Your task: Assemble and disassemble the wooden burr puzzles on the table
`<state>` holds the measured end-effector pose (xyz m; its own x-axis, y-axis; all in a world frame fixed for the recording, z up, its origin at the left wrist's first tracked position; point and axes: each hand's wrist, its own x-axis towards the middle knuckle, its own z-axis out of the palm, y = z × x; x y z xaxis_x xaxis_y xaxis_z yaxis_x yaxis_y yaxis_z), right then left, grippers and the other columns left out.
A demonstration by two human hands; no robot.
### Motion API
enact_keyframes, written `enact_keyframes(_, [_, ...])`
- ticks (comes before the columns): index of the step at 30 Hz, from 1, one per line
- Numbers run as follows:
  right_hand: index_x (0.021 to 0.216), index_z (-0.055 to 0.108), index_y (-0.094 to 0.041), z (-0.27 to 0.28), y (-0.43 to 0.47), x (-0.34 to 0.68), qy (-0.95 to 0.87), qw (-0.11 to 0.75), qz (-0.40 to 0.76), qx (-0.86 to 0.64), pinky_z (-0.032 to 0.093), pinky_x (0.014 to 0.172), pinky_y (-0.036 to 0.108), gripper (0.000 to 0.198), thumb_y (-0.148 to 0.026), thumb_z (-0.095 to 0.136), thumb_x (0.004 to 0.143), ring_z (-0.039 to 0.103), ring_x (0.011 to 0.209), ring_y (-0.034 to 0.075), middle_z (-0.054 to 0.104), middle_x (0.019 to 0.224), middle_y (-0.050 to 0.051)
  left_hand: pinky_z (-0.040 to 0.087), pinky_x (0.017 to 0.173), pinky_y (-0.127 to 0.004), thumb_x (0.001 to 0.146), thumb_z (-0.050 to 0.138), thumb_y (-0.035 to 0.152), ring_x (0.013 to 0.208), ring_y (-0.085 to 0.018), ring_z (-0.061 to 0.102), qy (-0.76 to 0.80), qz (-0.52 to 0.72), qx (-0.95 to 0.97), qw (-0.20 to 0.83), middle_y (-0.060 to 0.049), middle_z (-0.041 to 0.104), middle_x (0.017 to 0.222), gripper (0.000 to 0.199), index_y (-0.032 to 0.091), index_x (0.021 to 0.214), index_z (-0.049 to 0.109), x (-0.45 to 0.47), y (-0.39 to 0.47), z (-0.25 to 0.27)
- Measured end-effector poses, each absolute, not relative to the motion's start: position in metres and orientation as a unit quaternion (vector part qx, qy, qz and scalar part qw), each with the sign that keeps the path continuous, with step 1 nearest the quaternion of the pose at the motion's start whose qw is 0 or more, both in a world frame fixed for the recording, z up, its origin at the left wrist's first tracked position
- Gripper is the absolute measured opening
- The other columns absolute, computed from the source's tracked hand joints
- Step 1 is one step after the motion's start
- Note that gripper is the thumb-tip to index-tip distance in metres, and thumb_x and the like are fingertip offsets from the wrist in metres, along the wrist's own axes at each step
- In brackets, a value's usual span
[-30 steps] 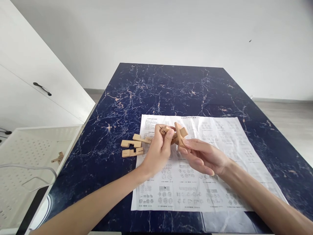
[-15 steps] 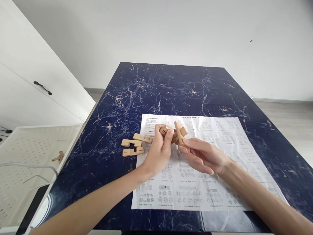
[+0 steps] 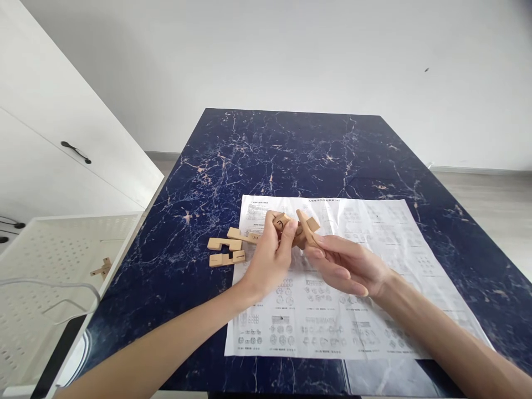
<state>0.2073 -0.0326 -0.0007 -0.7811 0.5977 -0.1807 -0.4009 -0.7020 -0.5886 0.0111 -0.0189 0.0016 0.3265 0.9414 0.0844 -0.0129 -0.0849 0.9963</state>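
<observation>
Above the instruction sheet (image 3: 353, 332), my left hand (image 3: 272, 257) is closed round joined wooden puzzle pieces (image 3: 281, 222), one with a dark mark on its end. My right hand (image 3: 347, 263) pinches the lower end of another notched wooden puzzle piece (image 3: 307, 228) with thumb and fingers. This piece stands tilted against the right side of the pieces in my left hand; whether it is locked in I cannot tell. Left of my left hand lie a few loose notched puzzle pieces (image 3: 226, 259), one partly behind that hand.
The sheet, covered in small printed diagrams, lies creased on the dark blue marbled table (image 3: 270, 149). To the left stands a white perforated surface (image 3: 54, 249) with a cable (image 3: 50, 281) and a small wooden piece (image 3: 102, 269). A white cabinet (image 3: 83, 105) rises behind it.
Both hands stay almost in place, still holding the same pieces. The piece in my right hand has turned slightly against the others. The whole view has shifted a little.
</observation>
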Motion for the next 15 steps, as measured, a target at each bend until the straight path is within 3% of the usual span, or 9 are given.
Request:
enact_keyframes(9, [0.086, 0.056, -0.019, 0.0025, -0.0308, 0.2111, -0.256, 0.325, 0.901, -0.134, 0.037, 0.030, 0.011, 0.033, -0.036, 0.050, 0.114, 0.038, 0.027, 0.004, 0.049, 0.053, -0.011, 0.047, 0.073, -0.034, 0.111, 0.054, 0.039, 0.081, -0.017, 0.053, 0.366, 0.381, 0.641, 0.557, -0.001, 0.057, 0.096, 0.017, 0.022, 0.109, 0.052, 0.0127, -0.0209, 0.0104])
enact_keyframes(13, [0.086, 0.055, -0.020, 0.0028, -0.0308, 0.2126, -0.261, 0.331, 0.896, -0.137, 0.036, 0.030, 0.011, 0.033, -0.035, 0.049, 0.114, 0.035, 0.026, 0.005, 0.046, 0.051, -0.011, 0.047, 0.070, -0.033, 0.109, 0.051, 0.024, 0.079, -0.018, 0.053, 0.328, 0.372, 0.692, 0.525, -0.002, 0.059, 0.094, 0.007, 0.022, 0.110, 0.058, 0.0123, -0.0201, 0.0110])
enact_keyframes(15, [0.087, 0.056, -0.019, 0.0022, -0.0311, 0.2128, -0.262, 0.331, 0.897, -0.129, 0.037, 0.031, 0.010, 0.032, -0.033, 0.048, 0.114, 0.035, 0.026, 0.005, 0.047, 0.052, -0.011, 0.051, 0.075, -0.035, 0.108, 0.050, 0.019, 0.084, -0.019, 0.057, 0.307, 0.373, 0.712, 0.510, -0.003, 0.061, 0.098, 0.013, 0.022, 0.115, 0.059, 0.0120, -0.0201, 0.0100])
